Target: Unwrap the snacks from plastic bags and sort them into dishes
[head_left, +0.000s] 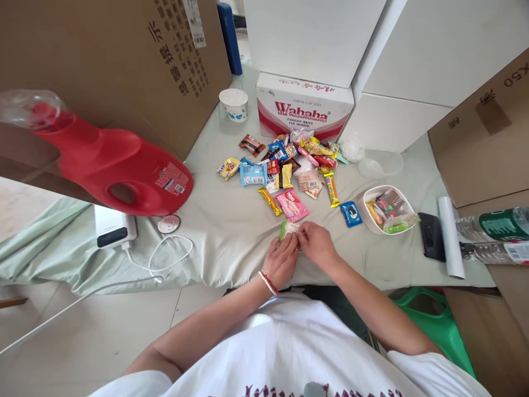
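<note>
A small green and white snack packet (284, 228) lies at the table's front edge, largely covered by my hands. My left hand (281, 258) is closed over it, its fingers holding it down, with beaded bracelets at the wrist. From the other side my right hand (317, 243) pinches the packet's right end; the fingertips of both hands nearly meet. Just beyond the hands lie a pink wafer packet (291, 204) and a yellow candy bar (270, 201). A blue cookie packet (351, 214) sits to the right of my right hand.
Mixed wrapped snacks (285, 160) are heaped before a Wahaha box (306, 107). A white tub (366, 212) holds several packets at the right. A paper cup (234, 105) stands behind. At left are a red detergent bottle (124, 165), a white power bank (114, 226) and its cable.
</note>
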`<move>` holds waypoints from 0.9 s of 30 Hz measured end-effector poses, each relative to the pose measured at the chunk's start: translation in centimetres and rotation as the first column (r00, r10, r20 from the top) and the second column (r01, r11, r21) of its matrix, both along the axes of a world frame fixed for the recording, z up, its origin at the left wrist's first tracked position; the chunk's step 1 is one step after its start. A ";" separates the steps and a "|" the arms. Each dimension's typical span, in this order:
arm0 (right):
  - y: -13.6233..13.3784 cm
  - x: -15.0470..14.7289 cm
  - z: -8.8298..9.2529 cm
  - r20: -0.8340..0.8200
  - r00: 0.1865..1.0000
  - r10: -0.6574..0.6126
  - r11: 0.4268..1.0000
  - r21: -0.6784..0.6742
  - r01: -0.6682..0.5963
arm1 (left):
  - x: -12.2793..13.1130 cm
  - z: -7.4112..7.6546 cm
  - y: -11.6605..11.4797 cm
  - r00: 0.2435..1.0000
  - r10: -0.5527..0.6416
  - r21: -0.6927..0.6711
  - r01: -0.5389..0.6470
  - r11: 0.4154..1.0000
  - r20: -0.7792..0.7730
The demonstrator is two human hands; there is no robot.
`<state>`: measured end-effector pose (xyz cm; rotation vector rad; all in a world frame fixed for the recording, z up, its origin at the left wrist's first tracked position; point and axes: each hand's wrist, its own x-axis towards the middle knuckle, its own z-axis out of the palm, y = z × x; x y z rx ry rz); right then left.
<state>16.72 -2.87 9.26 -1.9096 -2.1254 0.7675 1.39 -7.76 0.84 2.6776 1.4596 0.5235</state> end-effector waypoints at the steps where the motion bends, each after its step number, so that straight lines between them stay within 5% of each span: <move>1: 0.1 -0.5 -0.3 0.029 0.999 0.042 0.999 0.003 -0.042 | -0.2 -0.2 0.2 0.999 -0.010 -0.007 0.010 1.000 0.032; 4: -0.9 -0.9 -1.4 0.051 0.985 0.165 0.985 0.049 -0.167 | -1.5 0.0 0.9 0.969 -0.049 -0.107 0.077 0.991 0.242; 6: -2.1 -0.7 -2.4 0.074 0.970 0.231 0.967 0.097 -0.237 | -2.5 0.4 1.3 0.878 -0.021 -0.208 0.136 0.969 0.479; 9: -3.5 -0.9 -3.8 0.182 0.943 0.279 0.937 0.163 -0.309 | -3.7 1.0 2.0 0.588 0.208 -0.375 0.177 0.910 0.782; 11: -3.8 -1.2 -4.7 0.257 0.926 0.276 0.922 0.202 -0.331 | -4.1 1.1 2.4 0.388 0.362 -0.451 0.168 0.877 0.848; 13: -3.6 -1.3 -5.2 0.310 0.913 0.265 0.910 0.234 -0.343 | -4.3 1.2 2.6 0.292 0.432 -0.482 0.127 0.867 0.853; 21: -1.6 -0.5 -4.9 0.239 0.922 0.305 0.903 0.235 -0.359 | -4.7 1.0 2.6 0.335 0.474 -0.501 -0.006 0.865 0.814; 24: -1.6 0.3 -3.7 -0.055 0.982 0.179 0.947 0.280 -0.157 | -4.3 1.6 2.4 0.317 0.495 -0.503 -0.061 0.862 0.809; 27: -1.9 1.3 -2.1 -0.461 0.888 0.015 0.966 0.237 0.107 | -3.6 2.8 2.4 0.250 0.525 -0.551 0.043 0.833 0.813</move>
